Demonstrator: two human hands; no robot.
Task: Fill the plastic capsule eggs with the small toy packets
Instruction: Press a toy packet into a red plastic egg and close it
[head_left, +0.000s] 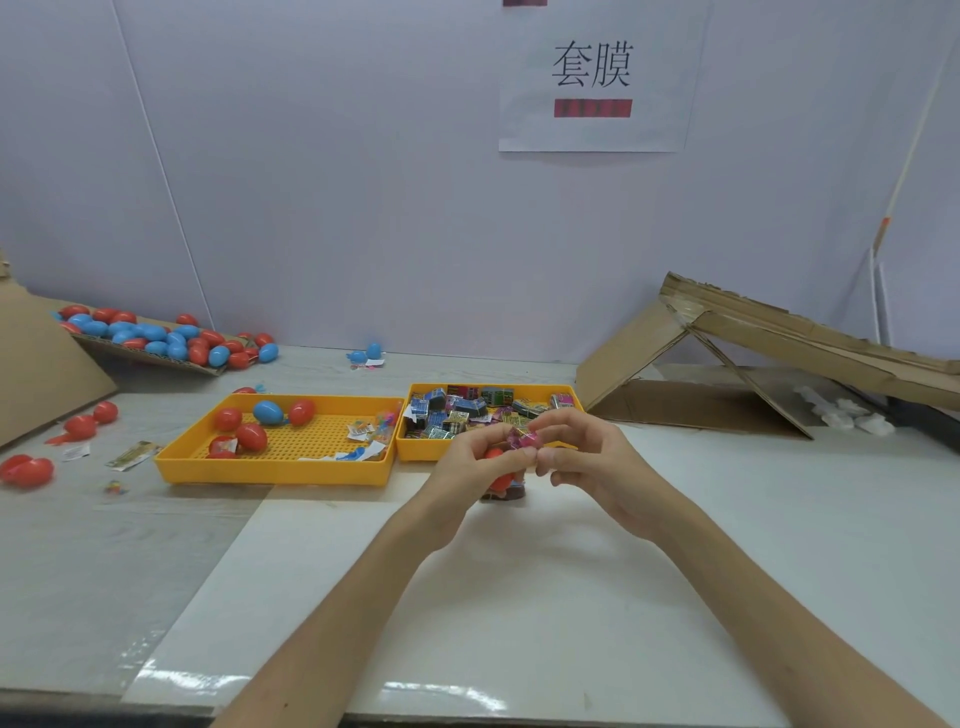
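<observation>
We're mid-stuffing here. Just in front of the packet tray (415, 449), our left hand (467, 467) grips a red egg (501, 480) and our right hand (587, 457) pinches a pink toy packet (525, 440) right over it. Next, we reckon: tuck it in, then snap the egg closed.

**Two Bare Arms**

Only two arms and two hands of the person showed. The left arm (337, 613) and the right arm (753, 597) were bare as far as they could be seen. The left hand (462, 470) and the right hand (597, 462) were bare too, with thin fingers (563, 418).
</observation>
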